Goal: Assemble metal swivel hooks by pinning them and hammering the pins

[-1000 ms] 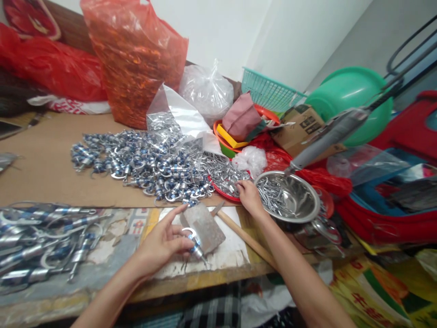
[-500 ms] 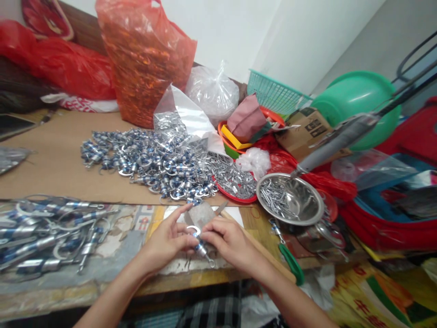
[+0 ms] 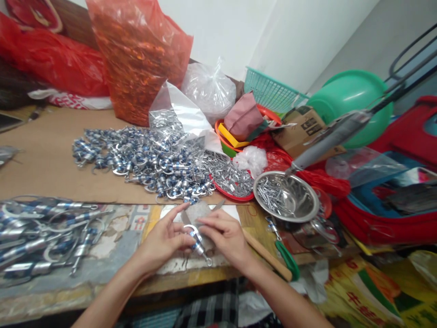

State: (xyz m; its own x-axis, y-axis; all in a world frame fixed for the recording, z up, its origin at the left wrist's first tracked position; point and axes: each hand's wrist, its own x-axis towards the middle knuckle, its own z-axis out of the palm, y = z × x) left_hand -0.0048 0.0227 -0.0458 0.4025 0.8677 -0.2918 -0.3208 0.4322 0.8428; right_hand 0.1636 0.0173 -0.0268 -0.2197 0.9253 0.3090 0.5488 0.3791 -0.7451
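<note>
My left hand [image 3: 167, 234] is closed, thumb and fingers pinching a silver-and-blue metal hook piece [image 3: 197, 240]. Its pale curved hook points up and a small ring hangs at its lower end. Right beside the hook, my right hand [image 3: 223, 234] has thumb and fingertips pressed together; whether anything is between them is hidden. Under both hands a grey block [image 3: 199, 209] rests on the bench, with flat metal blade-like strips at its sides. A wooden handle [image 3: 269, 257] slants out from beneath my right wrist.
A large pile of hook pieces [image 3: 143, 159] covers the cardboard, with more hook pieces [image 3: 44, 239] at left. Beyond my right hand are a red tray [image 3: 241, 197] of small metal parts and a steel bowl [image 3: 307, 212] with pins. A green strap [image 3: 288, 259] lies near the edge.
My right fingertips have drawn slightly back from the hook piece, showing more of its body. My left hand keeps its hold. The whole view has shifted a little.
</note>
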